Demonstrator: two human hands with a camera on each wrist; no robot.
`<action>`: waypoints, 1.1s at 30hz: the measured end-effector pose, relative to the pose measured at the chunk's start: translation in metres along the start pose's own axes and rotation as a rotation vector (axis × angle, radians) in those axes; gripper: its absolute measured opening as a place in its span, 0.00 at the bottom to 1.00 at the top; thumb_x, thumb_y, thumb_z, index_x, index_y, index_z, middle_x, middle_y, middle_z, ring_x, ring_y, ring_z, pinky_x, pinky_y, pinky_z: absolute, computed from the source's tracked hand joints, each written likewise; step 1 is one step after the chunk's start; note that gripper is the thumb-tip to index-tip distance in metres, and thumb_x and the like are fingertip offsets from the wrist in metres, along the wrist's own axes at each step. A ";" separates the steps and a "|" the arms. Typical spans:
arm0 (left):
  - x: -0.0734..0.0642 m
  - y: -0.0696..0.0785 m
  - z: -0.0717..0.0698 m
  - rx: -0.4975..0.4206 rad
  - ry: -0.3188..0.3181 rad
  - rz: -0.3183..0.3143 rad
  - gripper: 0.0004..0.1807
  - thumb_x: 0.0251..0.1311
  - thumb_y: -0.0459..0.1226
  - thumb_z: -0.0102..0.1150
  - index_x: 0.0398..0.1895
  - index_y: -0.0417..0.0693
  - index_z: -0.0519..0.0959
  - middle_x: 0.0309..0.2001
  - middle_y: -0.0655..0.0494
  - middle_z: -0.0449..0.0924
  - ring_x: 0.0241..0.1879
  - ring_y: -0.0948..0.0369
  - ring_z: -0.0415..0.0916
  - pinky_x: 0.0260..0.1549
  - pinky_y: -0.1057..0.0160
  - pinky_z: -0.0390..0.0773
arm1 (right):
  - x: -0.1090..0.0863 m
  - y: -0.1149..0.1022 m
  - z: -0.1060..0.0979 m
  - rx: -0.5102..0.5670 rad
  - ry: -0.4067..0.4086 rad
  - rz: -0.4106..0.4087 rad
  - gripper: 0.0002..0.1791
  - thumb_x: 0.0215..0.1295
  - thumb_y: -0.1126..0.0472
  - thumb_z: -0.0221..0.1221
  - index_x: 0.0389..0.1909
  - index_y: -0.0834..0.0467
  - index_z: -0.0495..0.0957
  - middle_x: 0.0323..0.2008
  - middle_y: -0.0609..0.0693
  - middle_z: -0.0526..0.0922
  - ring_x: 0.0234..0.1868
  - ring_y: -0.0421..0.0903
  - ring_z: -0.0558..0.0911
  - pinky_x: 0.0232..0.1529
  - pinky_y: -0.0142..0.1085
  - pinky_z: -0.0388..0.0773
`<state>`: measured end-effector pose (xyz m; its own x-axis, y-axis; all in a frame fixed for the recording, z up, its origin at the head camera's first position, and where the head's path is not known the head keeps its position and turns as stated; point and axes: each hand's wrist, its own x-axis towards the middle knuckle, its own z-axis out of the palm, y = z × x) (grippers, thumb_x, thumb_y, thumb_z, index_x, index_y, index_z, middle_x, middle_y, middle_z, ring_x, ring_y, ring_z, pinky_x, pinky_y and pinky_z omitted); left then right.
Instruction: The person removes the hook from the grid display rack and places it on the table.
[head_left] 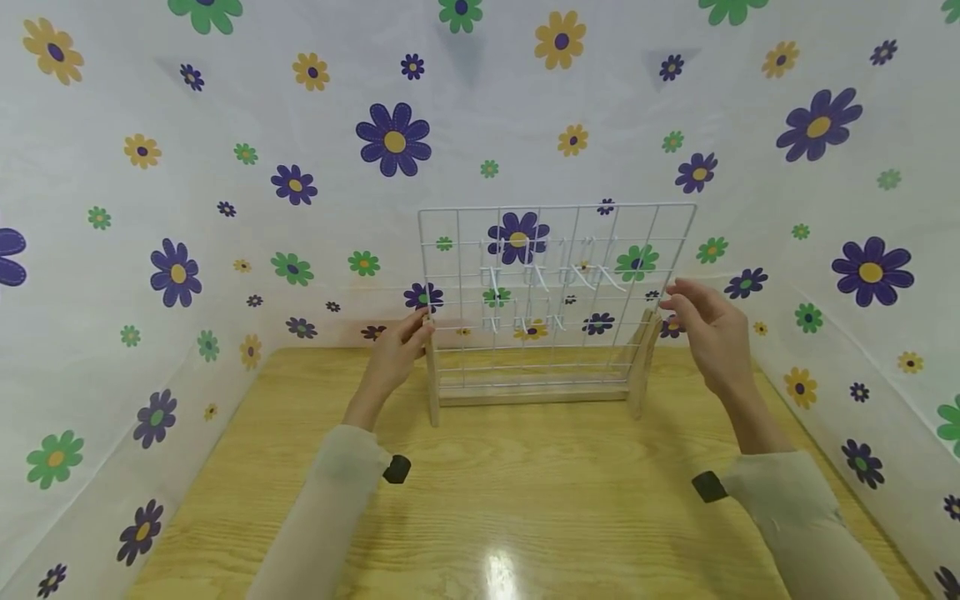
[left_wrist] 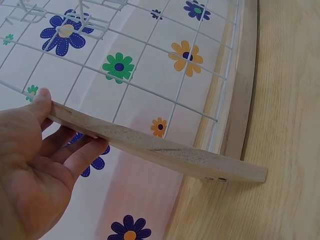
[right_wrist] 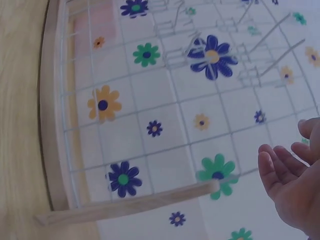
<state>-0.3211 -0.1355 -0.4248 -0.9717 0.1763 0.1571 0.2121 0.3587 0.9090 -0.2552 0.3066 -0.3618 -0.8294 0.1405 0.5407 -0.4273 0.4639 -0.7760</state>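
A white wire grid panel [head_left: 555,207] stands upright in a wooden stand, whose bottom bar [head_left: 534,393] lies low along the table. My left hand [head_left: 393,354] grips the upper end of the left wooden post [left_wrist: 160,147], thumb on one side and fingertips underneath in the left wrist view. Beside the top of the right wooden post [head_left: 641,367] is my right hand [head_left: 712,337], its fingers loosely bent. The right wrist view shows a gap between these fingers [right_wrist: 270,175] and the post. Several white wire hooks [right_wrist: 270,32] hang on the middle of the grid.
The stand rests toward the back of a wood-grain table [head_left: 517,483]. White sheeting [head_left: 487,100] printed with purple, green and yellow flowers rises behind the table and along both sides. Small black devices [head_left: 397,469] sit at both sleeve cuffs.
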 end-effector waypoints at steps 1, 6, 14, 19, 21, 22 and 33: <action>0.000 0.000 0.000 -0.003 0.000 0.001 0.31 0.79 0.49 0.50 0.80 0.51 0.63 0.73 0.40 0.68 0.68 0.45 0.72 0.61 0.53 0.81 | 0.000 -0.005 0.001 -0.009 -0.007 -0.009 0.22 0.80 0.60 0.55 0.67 0.68 0.73 0.55 0.47 0.83 0.46 0.32 0.83 0.48 0.19 0.80; 0.000 -0.002 -0.001 -0.024 -0.005 0.006 0.31 0.79 0.49 0.51 0.80 0.50 0.63 0.72 0.41 0.69 0.67 0.46 0.73 0.60 0.54 0.82 | -0.004 -0.030 0.006 -0.014 -0.027 -0.071 0.21 0.80 0.62 0.56 0.67 0.66 0.74 0.57 0.52 0.82 0.48 0.30 0.83 0.49 0.18 0.80; 0.003 -0.005 -0.004 -0.025 -0.011 0.032 0.32 0.78 0.49 0.53 0.79 0.48 0.64 0.73 0.42 0.69 0.67 0.46 0.73 0.59 0.55 0.82 | -0.005 -0.054 0.020 -0.014 -0.020 -0.126 0.23 0.74 0.64 0.63 0.66 0.65 0.76 0.56 0.57 0.83 0.51 0.31 0.81 0.53 0.18 0.78; 0.003 -0.006 -0.004 -0.035 -0.020 0.028 0.33 0.78 0.49 0.53 0.80 0.48 0.63 0.73 0.41 0.68 0.68 0.46 0.73 0.59 0.55 0.82 | -0.007 -0.062 0.029 -0.008 -0.031 -0.154 0.22 0.71 0.67 0.64 0.65 0.66 0.77 0.56 0.58 0.83 0.50 0.31 0.81 0.53 0.19 0.78; 0.003 -0.007 -0.004 -0.039 -0.021 0.031 0.33 0.78 0.49 0.53 0.80 0.48 0.63 0.74 0.41 0.68 0.68 0.46 0.72 0.59 0.54 0.81 | -0.007 -0.064 0.034 -0.004 -0.031 -0.161 0.22 0.70 0.68 0.65 0.64 0.66 0.77 0.54 0.58 0.84 0.48 0.31 0.81 0.51 0.20 0.78; 0.002 -0.007 -0.004 -0.042 -0.023 0.034 0.33 0.78 0.49 0.53 0.80 0.48 0.63 0.74 0.41 0.67 0.68 0.46 0.72 0.60 0.54 0.81 | -0.008 -0.065 0.036 -0.007 -0.030 -0.164 0.22 0.70 0.68 0.65 0.63 0.66 0.78 0.53 0.58 0.84 0.47 0.31 0.81 0.50 0.20 0.78; 0.001 -0.007 -0.004 -0.049 -0.024 0.036 0.33 0.78 0.50 0.52 0.80 0.48 0.63 0.73 0.40 0.68 0.68 0.45 0.72 0.60 0.53 0.81 | -0.004 -0.064 0.055 0.005 0.033 -0.179 0.19 0.67 0.71 0.67 0.58 0.69 0.80 0.51 0.63 0.85 0.45 0.30 0.81 0.47 0.19 0.79</action>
<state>-0.3241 -0.1412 -0.4297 -0.9607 0.2107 0.1809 0.2407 0.3067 0.9209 -0.2446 0.2282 -0.3326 -0.7275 0.0847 0.6809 -0.5693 0.4794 -0.6679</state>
